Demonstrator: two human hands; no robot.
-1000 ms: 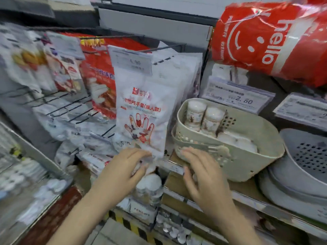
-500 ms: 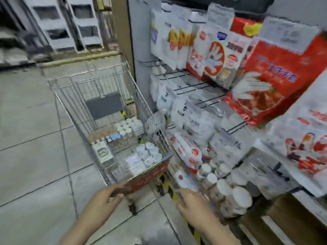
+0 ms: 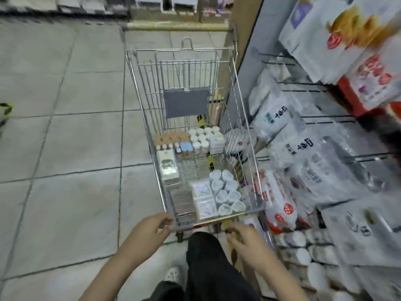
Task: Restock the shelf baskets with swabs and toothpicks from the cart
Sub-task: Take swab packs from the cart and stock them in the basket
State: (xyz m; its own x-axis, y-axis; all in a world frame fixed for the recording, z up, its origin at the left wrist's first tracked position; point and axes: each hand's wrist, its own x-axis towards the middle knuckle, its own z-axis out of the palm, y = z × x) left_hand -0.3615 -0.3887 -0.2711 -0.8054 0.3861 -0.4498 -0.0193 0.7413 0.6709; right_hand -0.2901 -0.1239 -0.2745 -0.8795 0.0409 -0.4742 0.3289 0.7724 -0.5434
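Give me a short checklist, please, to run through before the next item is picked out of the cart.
1. Cart in reach, beside the shelf: ok.
2. Round white tubs at the near end, uncovered: ok.
3. Left hand at the cart's near corner; contact: cannot tell.
4. Right hand free, holding nothing: ok.
5. Which tubs hold swabs or toothpicks: cannot tell, labels blurred.
6. Target shelf basket in view: not ok.

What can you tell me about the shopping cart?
The shopping cart is a silver wire basket on wheels, standing upright on the grey tiled floor, close beside the shelf of hanging packets. A grey panel hangs inside its far end. Small white-capped jars, flat packets and a pale box lie inside. The left hand grips its near corner; the right hand is just below the near rim.
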